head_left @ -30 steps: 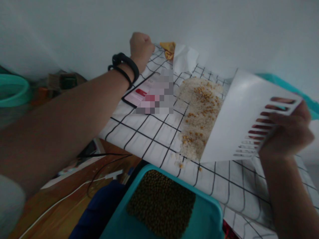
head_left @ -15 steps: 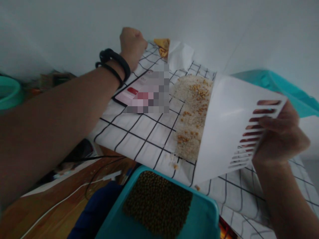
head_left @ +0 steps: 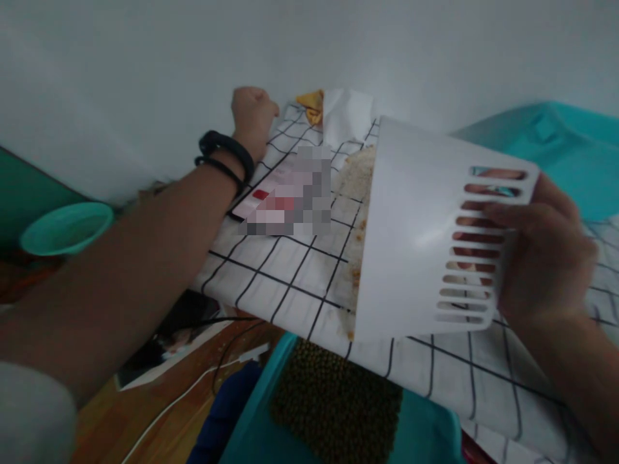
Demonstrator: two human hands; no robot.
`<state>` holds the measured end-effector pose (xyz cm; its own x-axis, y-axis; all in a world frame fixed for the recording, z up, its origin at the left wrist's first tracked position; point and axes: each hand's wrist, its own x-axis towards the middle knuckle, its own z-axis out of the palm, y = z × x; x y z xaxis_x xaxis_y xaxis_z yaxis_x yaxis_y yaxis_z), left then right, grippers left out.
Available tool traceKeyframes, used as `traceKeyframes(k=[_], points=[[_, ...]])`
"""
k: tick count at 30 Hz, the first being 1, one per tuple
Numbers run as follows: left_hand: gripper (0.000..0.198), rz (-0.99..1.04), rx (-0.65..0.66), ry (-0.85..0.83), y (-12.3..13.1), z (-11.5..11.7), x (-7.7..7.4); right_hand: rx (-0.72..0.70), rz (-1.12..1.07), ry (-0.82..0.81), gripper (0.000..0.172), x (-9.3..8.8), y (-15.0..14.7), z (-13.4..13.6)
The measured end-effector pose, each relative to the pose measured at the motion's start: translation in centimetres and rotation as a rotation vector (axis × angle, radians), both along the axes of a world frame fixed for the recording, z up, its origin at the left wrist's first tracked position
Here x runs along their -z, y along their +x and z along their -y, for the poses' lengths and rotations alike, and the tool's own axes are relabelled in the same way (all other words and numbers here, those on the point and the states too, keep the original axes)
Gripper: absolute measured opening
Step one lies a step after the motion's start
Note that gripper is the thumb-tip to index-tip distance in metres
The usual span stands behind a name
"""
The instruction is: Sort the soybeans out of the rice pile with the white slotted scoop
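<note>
Cup [head_left: 65, 227], teal and round-rimmed, stood at the far left. Beside it the left forearm stretched away across the frame, two black wristbands [head_left: 226, 158] around the wrist. The left hand [head_left: 251, 116] was closed tight into a fist on the far corner of the checked cloth [head_left: 290, 283], and its grip showed no gap between the fingers. A phone [head_left: 285, 200] lay on the cloth just right of that wrist, its screen blurred out. An orange scrap [head_left: 312, 104] sat at the cloth's far edge. Below the cloth's near hem lay a white cable [head_left: 249, 354] and a teal tray [head_left: 251, 419] holding a bed of brown beans [head_left: 338, 406]. A strip of pale grain [head_left: 358, 174] flecked with yellow bits lay on the cloth right of the phone, touching the left edge of the white slotted scoop [head_left: 411, 232], which covered the rest of the heap. The scoop stood tilted on the cloth, mouth to the left. The right hand [head_left: 541, 258] held its slotted end in a closed grip, thumb in front, fingers showing through the slots. A teal bin [head_left: 561, 138] sat behind that hand
</note>
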<state>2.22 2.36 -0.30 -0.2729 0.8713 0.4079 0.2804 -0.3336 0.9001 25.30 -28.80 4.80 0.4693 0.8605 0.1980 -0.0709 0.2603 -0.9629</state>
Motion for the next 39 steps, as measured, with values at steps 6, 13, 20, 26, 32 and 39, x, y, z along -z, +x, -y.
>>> traceKeyframes(k=[6, 13, 20, 26, 32, 39], points=[[0.044, -0.018, -0.018, -0.011, -0.7, 0.6, -0.2, 0.031, -0.026, -0.032, 0.025, -0.6, -0.7, 0.5], [0.042, 0.038, -0.037, -0.033, -1.6, 0.6, -0.7, -0.014, -0.072, -0.039, 0.023, -0.7, -0.8, 0.7], [0.039, 0.102, -0.055, -0.083, -1.8, 0.9, -1.1, -0.027, -0.069, -0.030, 0.022, -0.3, -0.8, 0.7], [0.035, 0.167, -0.123, -0.137, -3.3, 0.5, -1.2, -0.031, -0.058, -0.071, 0.019, 0.1, -0.5, 0.8], [0.035, 0.186, -0.140, -0.196, -4.8, 0.1, -0.7, -0.051, -0.146, -0.171, 0.022, 0.7, -0.5, 0.8], [0.043, 0.104, -0.041, -0.239, -4.8, 0.4, -0.1, -0.018, -0.306, -0.315, 0.029, 0.3, -0.2, 0.5]])
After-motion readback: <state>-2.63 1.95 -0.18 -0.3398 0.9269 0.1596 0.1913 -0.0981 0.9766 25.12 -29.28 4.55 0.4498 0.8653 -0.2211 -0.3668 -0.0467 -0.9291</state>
